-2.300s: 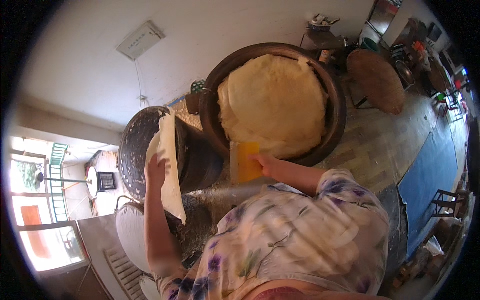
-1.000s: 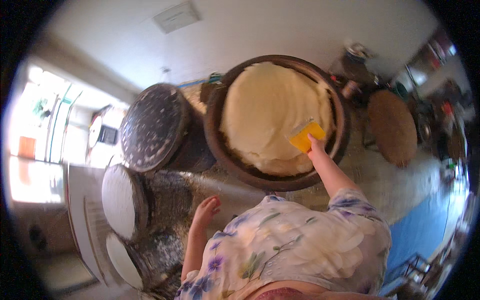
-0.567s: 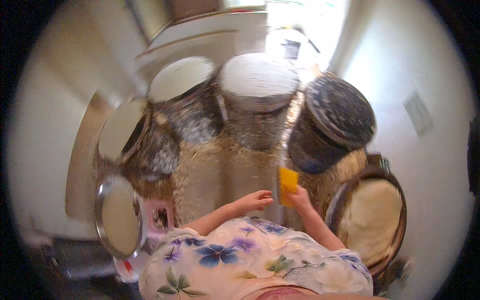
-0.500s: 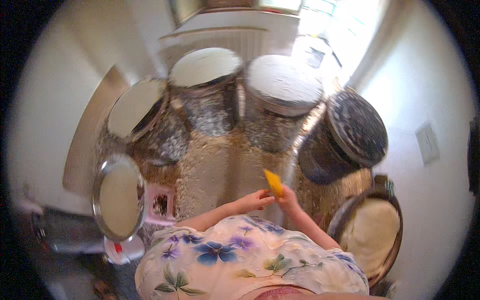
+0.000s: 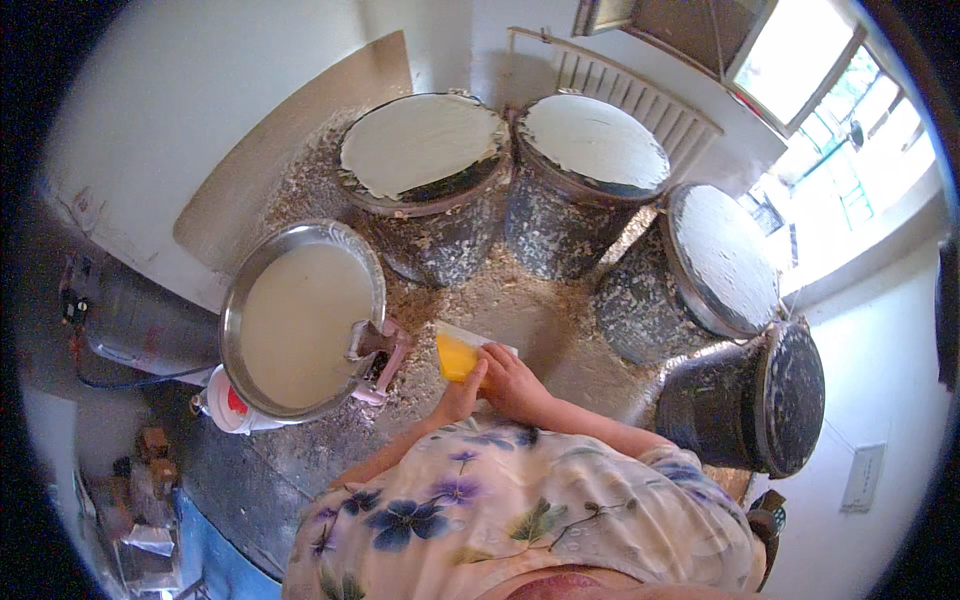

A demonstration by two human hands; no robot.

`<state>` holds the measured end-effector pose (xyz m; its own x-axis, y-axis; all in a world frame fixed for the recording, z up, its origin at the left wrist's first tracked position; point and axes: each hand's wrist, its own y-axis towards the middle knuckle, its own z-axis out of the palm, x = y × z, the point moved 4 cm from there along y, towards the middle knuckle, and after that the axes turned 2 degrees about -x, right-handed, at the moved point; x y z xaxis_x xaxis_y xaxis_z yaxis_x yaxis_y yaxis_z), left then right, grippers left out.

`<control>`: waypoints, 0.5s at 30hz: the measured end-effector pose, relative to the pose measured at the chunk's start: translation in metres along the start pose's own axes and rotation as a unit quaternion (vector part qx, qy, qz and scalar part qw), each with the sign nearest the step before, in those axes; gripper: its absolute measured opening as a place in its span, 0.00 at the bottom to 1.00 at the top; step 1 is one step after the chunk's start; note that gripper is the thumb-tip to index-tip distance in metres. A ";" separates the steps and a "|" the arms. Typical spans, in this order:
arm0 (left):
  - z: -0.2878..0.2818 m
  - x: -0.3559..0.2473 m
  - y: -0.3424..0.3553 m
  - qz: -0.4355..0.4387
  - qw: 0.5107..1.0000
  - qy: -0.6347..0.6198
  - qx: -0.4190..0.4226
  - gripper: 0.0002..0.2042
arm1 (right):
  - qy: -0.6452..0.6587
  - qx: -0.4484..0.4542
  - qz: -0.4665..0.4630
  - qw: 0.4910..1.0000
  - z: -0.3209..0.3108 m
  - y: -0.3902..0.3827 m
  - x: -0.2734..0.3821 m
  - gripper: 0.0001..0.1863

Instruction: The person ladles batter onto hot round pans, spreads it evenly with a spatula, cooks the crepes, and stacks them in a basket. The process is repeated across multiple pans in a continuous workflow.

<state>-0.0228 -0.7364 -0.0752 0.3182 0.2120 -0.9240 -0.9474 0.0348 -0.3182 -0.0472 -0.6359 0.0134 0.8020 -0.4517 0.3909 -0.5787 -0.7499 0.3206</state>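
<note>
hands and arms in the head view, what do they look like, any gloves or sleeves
The left hand and right hand are ungloved, and the forearms are bare. The short sleeves are pale with a blue and purple floral print. No watch shows; rings are too small to tell.

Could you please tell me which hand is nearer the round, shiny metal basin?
Left. The left hand is to the right of the metal basin, apart from it; the right hand is farther right.
</note>
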 end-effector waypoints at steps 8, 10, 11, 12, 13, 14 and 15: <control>-0.092 -0.049 0.032 0.038 0.963 0.164 -0.212 0.19 | 0.181 0.020 -0.075 0.980 0.028 0.121 -0.029 0.18; -0.121 -0.051 0.045 0.038 0.923 0.320 -0.210 0.19 | 0.240 0.009 -0.100 0.966 0.031 0.149 -0.047 0.15; -0.136 -0.053 0.048 0.060 0.888 0.396 -0.227 0.19 | 0.291 0.047 -0.062 0.954 0.037 0.163 -0.063 0.15; -0.148 -0.055 0.048 0.101 0.850 0.456 -0.245 0.20 | 0.341 0.078 -0.029 0.936 0.043 0.174 -0.078 0.15; -0.157 -0.051 0.049 0.098 0.816 0.508 -0.256 0.20 | 0.382 0.095 -0.012 0.919 0.050 0.182 -0.092 0.14; -0.172 -0.044 0.045 0.096 0.911 0.255 -0.309 0.21 | 0.275 0.070 -0.094 0.954 0.059 0.200 -0.100 0.13; -0.183 -0.032 0.042 0.074 0.943 -0.029 -0.323 0.21 | 0.302 0.124 -0.050 0.944 0.072 0.210 -0.117 0.13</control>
<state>-0.0665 -0.9207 -0.0976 0.1645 0.2213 -0.9612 -0.7558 -0.5979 -0.2670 -0.2515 -0.7752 -0.0266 0.5771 -0.0708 0.8136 -0.3921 -0.8979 0.2000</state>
